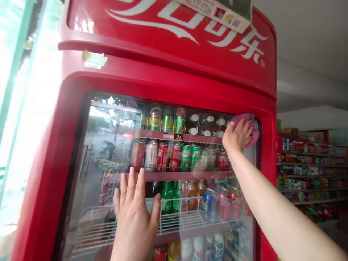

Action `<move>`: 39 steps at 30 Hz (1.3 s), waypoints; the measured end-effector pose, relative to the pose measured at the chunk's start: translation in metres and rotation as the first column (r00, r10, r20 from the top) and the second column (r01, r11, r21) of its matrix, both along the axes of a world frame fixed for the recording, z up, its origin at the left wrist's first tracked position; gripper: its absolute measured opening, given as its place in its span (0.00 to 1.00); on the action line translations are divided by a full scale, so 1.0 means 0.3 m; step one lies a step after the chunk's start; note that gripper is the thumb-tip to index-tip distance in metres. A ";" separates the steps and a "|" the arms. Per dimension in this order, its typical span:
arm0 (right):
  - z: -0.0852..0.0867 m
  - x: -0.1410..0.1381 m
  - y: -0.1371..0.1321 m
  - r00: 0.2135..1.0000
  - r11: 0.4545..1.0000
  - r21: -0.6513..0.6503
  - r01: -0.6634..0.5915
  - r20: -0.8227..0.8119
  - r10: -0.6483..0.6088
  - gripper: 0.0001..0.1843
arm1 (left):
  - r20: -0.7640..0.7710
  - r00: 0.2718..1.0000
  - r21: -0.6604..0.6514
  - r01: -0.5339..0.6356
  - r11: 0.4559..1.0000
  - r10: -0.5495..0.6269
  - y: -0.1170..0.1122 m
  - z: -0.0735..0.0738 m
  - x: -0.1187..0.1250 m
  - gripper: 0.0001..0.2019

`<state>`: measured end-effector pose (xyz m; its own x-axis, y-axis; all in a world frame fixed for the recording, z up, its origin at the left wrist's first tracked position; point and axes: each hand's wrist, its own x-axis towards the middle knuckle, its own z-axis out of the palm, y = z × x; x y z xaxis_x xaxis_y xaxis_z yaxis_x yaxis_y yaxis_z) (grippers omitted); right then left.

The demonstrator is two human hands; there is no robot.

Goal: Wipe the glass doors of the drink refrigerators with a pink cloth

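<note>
A red drinks fridge (174, 85) with a glass door (114, 134) fills most of the head view. High on the right side of the glass, my right hand (237, 136) presses a pink cloth (255, 136) against the pane near the frame's corner. The fingers lie over the cloth. My left hand (136, 214) is raised at lower centre, its fingers spread in front of the glass with nothing in them. Whether its palm touches the pane I cannot tell. Behind the glass stand cans (186, 156) and bottles (167, 195) on shelves.
A cardboard box (231, 18) lies on top of the fridge. A torn paper label (95, 59) sticks to the upper left of the door frame. To the right are store shelves (307, 159) with packaged goods. Bright daylight comes from the left.
</note>
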<state>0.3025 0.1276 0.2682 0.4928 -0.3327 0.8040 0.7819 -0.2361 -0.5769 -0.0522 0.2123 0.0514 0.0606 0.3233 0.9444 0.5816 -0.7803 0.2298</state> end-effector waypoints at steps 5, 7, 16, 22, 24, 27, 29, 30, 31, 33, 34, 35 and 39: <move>0.013 -0.104 0.078 0.998 0.999 -0.011 0.033 0.049 -0.033 0.41 | 0.004 1.000 -0.012 0.009 1.000 -0.009 0.028 -0.007 -0.060 0.41; 0.011 -0.147 0.114 0.992 0.998 -0.014 0.064 0.107 -0.062 0.40 | 0.009 1.000 -0.010 0.024 1.000 -0.024 0.032 -0.009 -0.079 0.42; -0.007 -0.433 0.246 0.969 0.992 -0.093 0.089 0.239 -0.064 0.40 | 0.042 0.995 -0.014 0.090 0.996 -0.089 0.076 -0.030 -0.169 0.43; -0.016 -0.652 0.332 0.934 0.986 -0.144 0.085 0.357 -0.028 0.41 | 0.037 0.992 -0.022 0.123 0.992 -0.122 0.108 -0.040 -0.253 0.46; -0.019 -0.723 0.359 0.927 0.982 -0.167 0.087 0.375 -0.019 0.41 | 0.039 0.990 -0.025 0.140 0.990 -0.139 0.110 -0.042 -0.280 0.46; -0.025 -0.838 0.395 0.920 0.972 -0.222 0.074 0.391 0.019 0.40 | 0.029 0.989 -0.023 0.148 0.989 -0.147 0.112 -0.043 -0.317 0.46; -0.028 -0.916 0.416 0.903 0.965 -0.260 0.029 0.420 0.086 0.39 | 0.019 0.989 -0.015 0.147 0.989 -0.146 0.113 -0.043 -0.341 0.45; -0.029 -0.953 0.426 0.891 0.960 -0.281 0.004 0.436 0.124 0.38 | 0.015 0.989 -0.012 0.145 0.989 -0.145 0.114 -0.044 -0.352 0.45; -0.030 -0.990 0.436 0.879 0.953 -0.304 -0.016 0.451 0.158 0.38 | 0.014 0.989 -0.011 0.145 0.989 -0.145 0.115 -0.044 -0.364 0.45; -0.029 -1.057 0.455 0.856 0.935 -0.354 -0.034 0.471 0.210 0.37 | 0.019 0.989 -0.015 0.146 0.989 -0.145 0.118 -0.044 -0.387 0.45; -0.028 -1.087 0.463 0.847 0.927 -0.373 -0.038 0.479 0.228 0.37 | 0.022 0.989 -0.012 0.147 0.989 -0.147 0.119 -0.044 -0.398 0.44; -0.027 -1.114 0.471 0.838 0.921 -0.387 -0.043 0.488 0.244 0.36 | 0.026 0.988 -0.010 0.149 0.989 -0.149 0.121 -0.044 -0.409 0.44; -0.043 -1.200 0.490 0.818 0.901 -0.430 -0.051 0.499 0.285 0.35 | 0.037 0.988 -0.005 0.153 0.988 -0.153 0.122 -0.047 -0.449 0.43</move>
<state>-0.0575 0.2747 0.2552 -0.0400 0.1030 0.9939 0.9823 -0.1783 0.0580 -0.1869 0.2488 0.0373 0.0754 0.3201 0.9444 0.4468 -0.8576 0.2550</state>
